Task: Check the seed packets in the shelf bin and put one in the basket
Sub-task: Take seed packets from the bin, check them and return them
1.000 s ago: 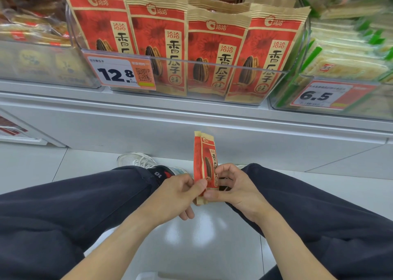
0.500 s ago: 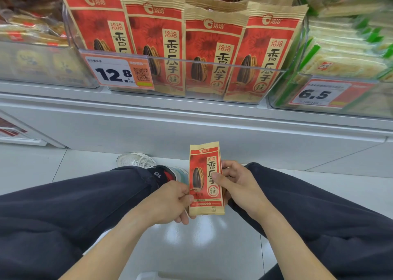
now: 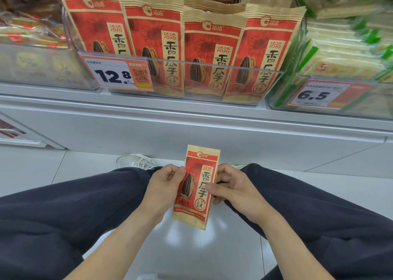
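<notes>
A red and tan seed packet (image 3: pixel 197 186) with a sunflower seed picture faces me, held low between my knees. My left hand (image 3: pixel 163 186) pinches its left edge with the thumb on the front. My right hand (image 3: pixel 231 188) grips the right edge, thumb across the printed front. Above, a clear shelf bin (image 3: pixel 212 67) holds several matching seed packets (image 3: pixel 153 43) standing upright in rows. No basket can be made out; only a pale sliver shows at the bottom edge.
An orange price tag (image 3: pixel 117 74) reading 12.8 hangs on the bin's front. Green and white packs (image 3: pixel 340 58) fill the bin to the right, with a 6.5 tag (image 3: pixel 319 94). Brown snack bags (image 3: pixel 27 31) lie left. Grey shelf base (image 3: pixel 191 131), white tiled floor, a white shoe (image 3: pixel 136 161).
The packet has turned from edge-on to front-facing and tilted slightly, sinking a little lower. Both hands have shifted their hold along its sides.
</notes>
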{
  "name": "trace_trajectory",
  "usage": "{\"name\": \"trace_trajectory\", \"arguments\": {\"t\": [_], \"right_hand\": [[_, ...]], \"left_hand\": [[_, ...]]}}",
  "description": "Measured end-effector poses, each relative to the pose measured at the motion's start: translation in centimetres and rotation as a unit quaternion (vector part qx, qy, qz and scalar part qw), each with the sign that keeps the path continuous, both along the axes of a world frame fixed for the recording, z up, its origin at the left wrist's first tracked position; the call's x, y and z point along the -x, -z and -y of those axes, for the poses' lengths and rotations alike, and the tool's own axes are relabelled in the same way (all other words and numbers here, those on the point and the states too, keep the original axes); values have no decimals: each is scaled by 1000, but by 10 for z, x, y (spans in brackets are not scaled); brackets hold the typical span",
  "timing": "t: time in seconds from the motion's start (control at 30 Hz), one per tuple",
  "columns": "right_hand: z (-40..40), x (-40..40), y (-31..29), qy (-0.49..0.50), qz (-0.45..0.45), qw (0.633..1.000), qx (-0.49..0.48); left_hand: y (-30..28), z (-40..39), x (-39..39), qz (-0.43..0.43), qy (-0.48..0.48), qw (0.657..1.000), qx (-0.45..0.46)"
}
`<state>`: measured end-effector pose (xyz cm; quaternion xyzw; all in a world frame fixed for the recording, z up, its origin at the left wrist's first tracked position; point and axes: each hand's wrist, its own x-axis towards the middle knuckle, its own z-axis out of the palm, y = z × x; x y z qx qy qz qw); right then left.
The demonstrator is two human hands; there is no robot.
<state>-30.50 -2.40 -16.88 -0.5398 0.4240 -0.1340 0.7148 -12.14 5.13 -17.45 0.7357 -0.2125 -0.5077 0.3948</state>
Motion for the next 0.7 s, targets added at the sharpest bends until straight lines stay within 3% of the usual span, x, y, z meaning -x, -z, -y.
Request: {"name": "trace_trajectory", "arguments": {"t": [0.3, 0.57, 0.63, 0.7], "right_hand": [[-3, -1, -3, -21, 16, 999, 21], [-6, -4, -1, -6, 37, 999, 23], [-6, -4, 0, 1, 44, 999, 18], [-5, -5, 1, 7, 39, 999, 18]], "left_hand": [[-3, -1, 8, 56, -12, 997, 50], [-9, 2, 3, -136, -96, 986, 10], [-8, 1, 3, -138, -93, 986, 7], [-5, 0, 5, -76, -81, 994, 14]]}}
